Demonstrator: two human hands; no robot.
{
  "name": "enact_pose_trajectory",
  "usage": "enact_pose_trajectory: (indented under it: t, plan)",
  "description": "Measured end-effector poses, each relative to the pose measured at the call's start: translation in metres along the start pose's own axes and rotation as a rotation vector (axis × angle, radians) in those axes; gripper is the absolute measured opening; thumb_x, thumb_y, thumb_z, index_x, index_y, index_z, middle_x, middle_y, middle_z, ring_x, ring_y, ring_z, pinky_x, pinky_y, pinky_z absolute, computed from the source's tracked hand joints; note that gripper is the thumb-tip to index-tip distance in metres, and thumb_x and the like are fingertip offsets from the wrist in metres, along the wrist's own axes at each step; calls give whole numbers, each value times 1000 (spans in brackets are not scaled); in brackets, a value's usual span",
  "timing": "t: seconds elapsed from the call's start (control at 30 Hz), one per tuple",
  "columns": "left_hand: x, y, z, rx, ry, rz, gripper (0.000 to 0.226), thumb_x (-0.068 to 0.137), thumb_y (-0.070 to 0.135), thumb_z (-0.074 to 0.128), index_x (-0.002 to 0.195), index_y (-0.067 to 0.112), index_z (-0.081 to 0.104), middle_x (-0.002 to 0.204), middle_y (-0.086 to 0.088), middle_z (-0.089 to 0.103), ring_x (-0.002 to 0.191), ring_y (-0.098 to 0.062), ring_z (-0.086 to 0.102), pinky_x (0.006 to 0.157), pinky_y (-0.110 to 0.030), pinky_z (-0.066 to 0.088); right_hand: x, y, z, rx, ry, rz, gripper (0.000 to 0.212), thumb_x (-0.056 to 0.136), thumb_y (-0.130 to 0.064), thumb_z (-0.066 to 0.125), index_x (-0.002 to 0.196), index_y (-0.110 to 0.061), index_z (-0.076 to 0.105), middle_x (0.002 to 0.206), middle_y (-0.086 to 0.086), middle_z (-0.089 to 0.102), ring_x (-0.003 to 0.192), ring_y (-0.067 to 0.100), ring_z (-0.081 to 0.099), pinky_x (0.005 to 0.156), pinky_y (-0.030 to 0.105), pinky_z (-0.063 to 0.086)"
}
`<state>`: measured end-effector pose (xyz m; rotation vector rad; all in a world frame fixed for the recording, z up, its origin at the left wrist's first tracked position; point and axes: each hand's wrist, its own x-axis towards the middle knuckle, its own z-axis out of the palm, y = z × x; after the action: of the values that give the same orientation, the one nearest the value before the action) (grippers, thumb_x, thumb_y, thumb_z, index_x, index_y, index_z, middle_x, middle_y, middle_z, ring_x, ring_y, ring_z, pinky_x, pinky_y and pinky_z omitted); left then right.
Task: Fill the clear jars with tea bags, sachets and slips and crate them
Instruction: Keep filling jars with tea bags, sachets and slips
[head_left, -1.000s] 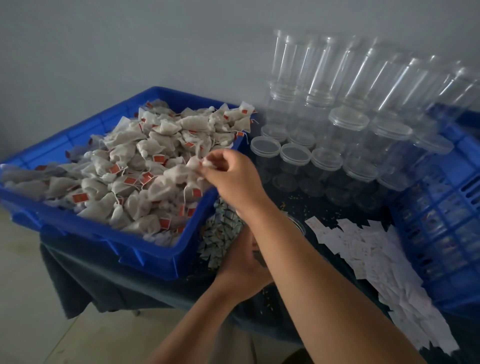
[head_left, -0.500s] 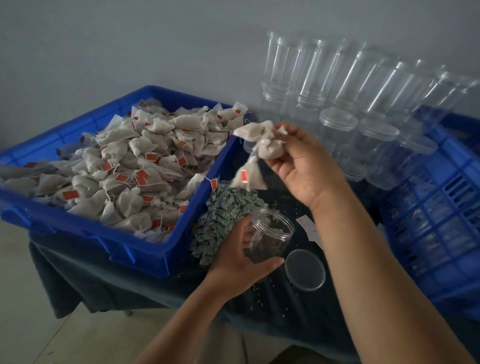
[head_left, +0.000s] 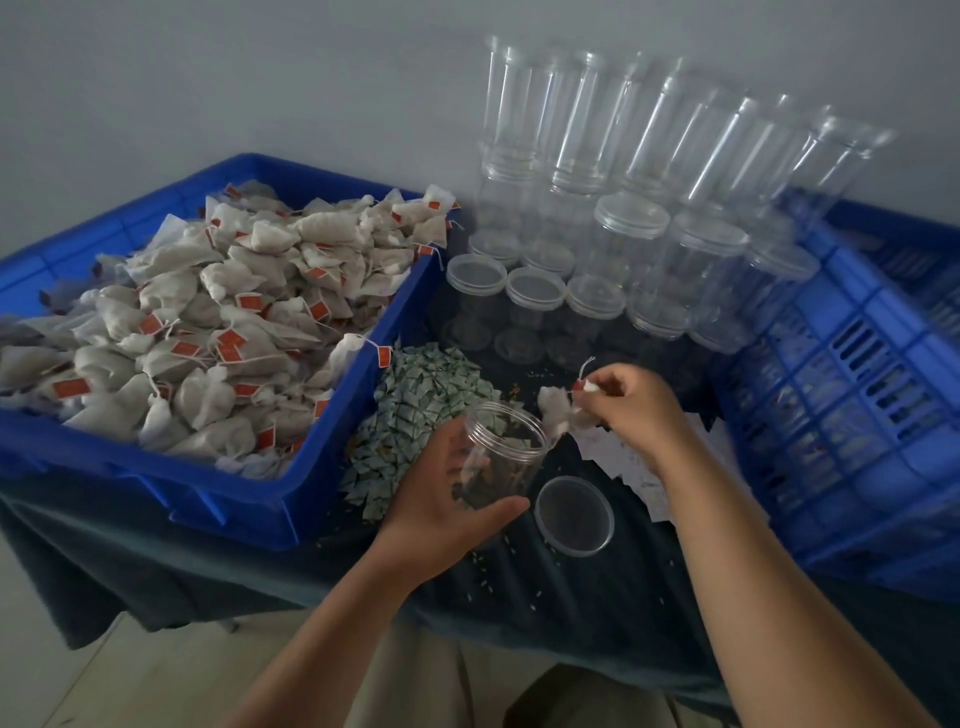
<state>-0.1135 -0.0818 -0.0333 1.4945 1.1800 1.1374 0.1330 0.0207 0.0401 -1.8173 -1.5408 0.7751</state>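
Left hand (head_left: 447, 499) wraps its fingers round the open jar (head_left: 506, 452), holding it tilted, with something pale already inside. Over comes the right hand (head_left: 628, 410), pinching a small bunch of tea bags (head_left: 558, 410) right at the jar's rim. The loose lid (head_left: 574, 516) lies just beside the jar on the dark counter (head_left: 571, 597). The left hand partly hides the green sachets (head_left: 415, 415), and the white slips (head_left: 639, 467) sit under the right wrist. The blue bin (head_left: 332, 467) is on the left, the empty jars (head_left: 597, 156) at the back and the slatted crate (head_left: 857, 389) on the right. Half a second ago that bunch was up high by the bin's corner. Now it's down at the mouth, and the left hand's grip is unchanged.
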Motion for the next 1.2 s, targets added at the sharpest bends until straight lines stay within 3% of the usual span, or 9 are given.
enact_pose_trajectory:
  t: [0.23, 0.37, 0.5, 0.6, 0.7, 0.9, 1.0, 1.1, 1.2]
  plan:
    - [-1, 2, 0, -1, 7, 39, 94, 70, 56, 93, 150, 47, 44, 139, 26, 64, 129, 1, 62, 104, -18, 51, -20, -10, -27, 221, 237, -154, 10, 94, -32, 81, 92, -40, 76, 95, -24, 77, 89, 2, 75, 79, 28, 57]
    - [0, 4, -1, 9, 19, 59, 87, 71, 51, 94, 141, 62, 44, 140, 28, 63, 129, 4, 62, 100, -11, 50, -47, -45, -42, 422, 136, -260, 16, 87, -39, 85, 94, -52, 78, 98, -14, 81, 92, 6, 79, 78, 26, 62]
    - [-1, 3, -1, 5, 18, 77, 92, 68, 52, 95, 143, 60, 42, 141, 32, 60, 129, 6, 61, 102, -13, 51, -77, -73, -30, 523, 9, -327, 16, 83, -42, 85, 96, -40, 76, 103, -5, 81, 96, 15, 80, 76, 27, 65]
    - [-2, 7, -1, 10, 21, 95, 92, 67, 52, 94, 143, 59, 41, 140, 33, 60, 128, 6, 61, 99, -11, 51, -94, -76, 0, 258, 110, -489, 16, 89, -39, 83, 98, -34, 70, 97, -14, 76, 87, 6, 75, 71, 17, 59]
    - [-4, 10, 0, 19, 35, 143, 91, 71, 47, 94, 147, 45, 45, 138, 28, 60, 128, 1, 62, 98, -13, 51, -105, -70, 25, 47, -48, -563, 11, 95, -28, 82, 100, -29, 72, 93, -21, 74, 88, -2, 72, 70, 11, 52]
    - [-7, 14, -2, 47, 71, 208, 86, 75, 34, 98, 142, 56, 48, 139, 24, 61, 126, -1, 64, 93, -11, 52, -88, -60, 13, -10, -69, -550, 30, 104, -52, 65, 94, -30, 83, 88, -16, 77, 82, 2, 72, 69, 18, 53]
    - [-7, 13, -2, 43, 72, 193, 89, 73, 37, 97, 143, 58, 45, 140, 28, 60, 128, 5, 61, 95, -7, 49, -59, -42, 3, -103, 143, -405, 24, 104, -54, 62, 98, -37, 78, 78, -16, 74, 72, 5, 70, 57, 19, 48]
    - [-7, 9, -2, 42, 62, 165, 93, 73, 30, 99, 145, 49, 43, 140, 30, 60, 130, 7, 59, 97, -6, 47, -31, -4, 4, -564, -17, -83, 44, 98, -59, 69, 122, -22, 73, 110, -6, 75, 104, 19, 71, 77, 31, 53]
    - [-6, 10, -2, 46, 50, 154, 91, 74, 27, 99, 145, 44, 45, 140, 31, 60, 130, 9, 58, 97, -5, 46, -27, 26, 19, -632, -40, -9, 47, 95, -61, 71, 116, -19, 77, 112, 4, 75, 107, 26, 69, 82, 37, 51]
